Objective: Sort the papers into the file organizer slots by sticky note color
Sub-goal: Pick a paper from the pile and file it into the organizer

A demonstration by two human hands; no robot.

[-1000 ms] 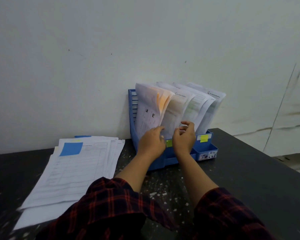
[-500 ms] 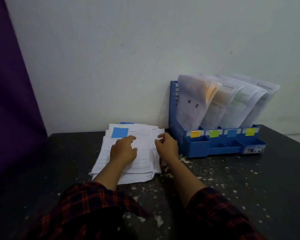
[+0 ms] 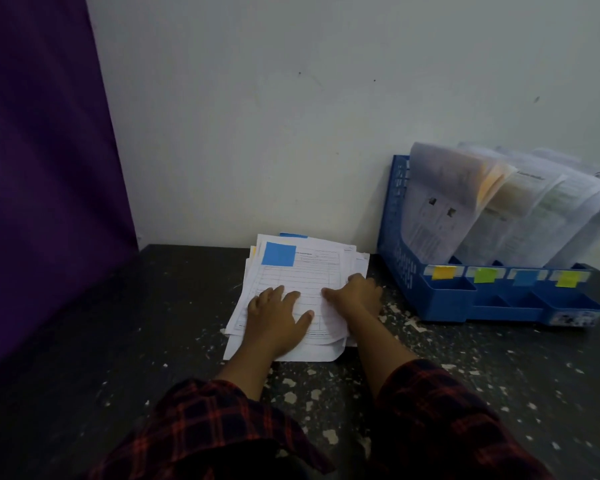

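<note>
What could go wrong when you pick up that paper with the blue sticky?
1. The paper stack is uneven, with sheets fanned out, so two sheets might lift together and one could land in the wrong slot.
2. The left hand rests flat on the top sheet while the right hand works at its edge; pulling now could crease it.
3. The file organizer has four colored labels close together; the blue label sits between green and yellow, easy to miss.

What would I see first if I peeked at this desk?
Probably the blue sticky note on the top sheet of the paper pile, where the left hand and right hand rest. To the right, against the wall, stands a blue organizer stuffed with papers.
</note>
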